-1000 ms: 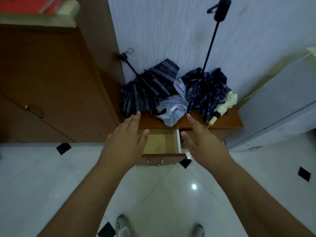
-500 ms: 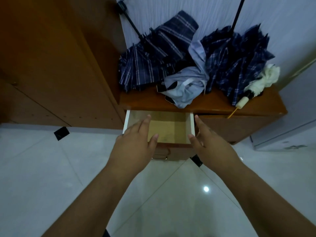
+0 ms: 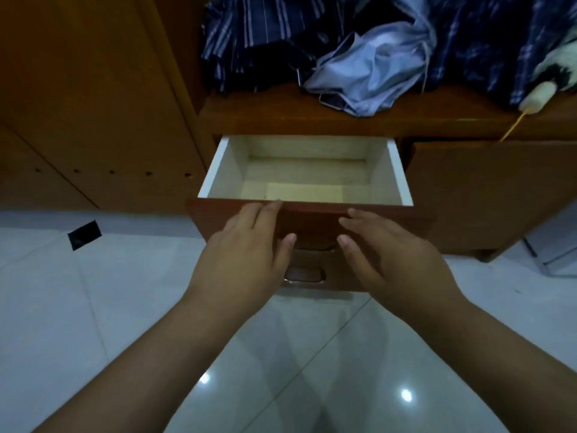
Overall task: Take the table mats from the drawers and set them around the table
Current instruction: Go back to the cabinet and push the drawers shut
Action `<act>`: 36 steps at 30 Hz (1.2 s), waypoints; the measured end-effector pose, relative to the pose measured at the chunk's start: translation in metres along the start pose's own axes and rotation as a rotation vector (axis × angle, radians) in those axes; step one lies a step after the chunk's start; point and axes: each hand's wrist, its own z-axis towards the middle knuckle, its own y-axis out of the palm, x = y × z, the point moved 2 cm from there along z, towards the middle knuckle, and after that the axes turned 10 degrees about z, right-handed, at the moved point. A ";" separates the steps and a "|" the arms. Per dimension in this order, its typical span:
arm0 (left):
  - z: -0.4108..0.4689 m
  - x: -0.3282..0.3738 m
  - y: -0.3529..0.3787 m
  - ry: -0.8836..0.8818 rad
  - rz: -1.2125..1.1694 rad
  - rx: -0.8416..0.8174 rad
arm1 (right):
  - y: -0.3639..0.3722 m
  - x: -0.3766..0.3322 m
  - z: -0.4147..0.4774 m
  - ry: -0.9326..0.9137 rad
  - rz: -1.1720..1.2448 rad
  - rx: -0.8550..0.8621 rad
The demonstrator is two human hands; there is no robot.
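Drawer (image 3: 223,170) pulled open, both hands at its front.
Left hand (image 3: 246,254) reaches over the brown front, fingers straight, holding nothing. A pale flat sheet (image 3: 304,193), perhaps a mat, lies on the drawer floor near the front. Right hand (image 3: 390,254) is alongside, fingers straight and empty. Umbrellas (image 3: 256,32) crowd the surface (image 3: 281,117) above.
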 end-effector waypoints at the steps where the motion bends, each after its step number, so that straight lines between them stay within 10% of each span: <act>1: -0.007 0.000 0.008 0.005 -0.044 0.048 | 0.005 0.005 -0.007 -0.064 0.010 0.041; 16: -0.055 -0.034 0.173 -0.061 0.109 -0.558 | 0.114 0.118 -0.069 0.399 -0.135 -0.469; 31: 0.011 -0.064 0.228 -0.093 0.193 -0.308 | 0.157 0.135 -0.015 0.372 -0.280 -0.504; 36: 0.038 -0.065 0.249 -0.193 0.153 -0.650 | 0.159 0.147 0.001 -0.017 -0.630 -0.526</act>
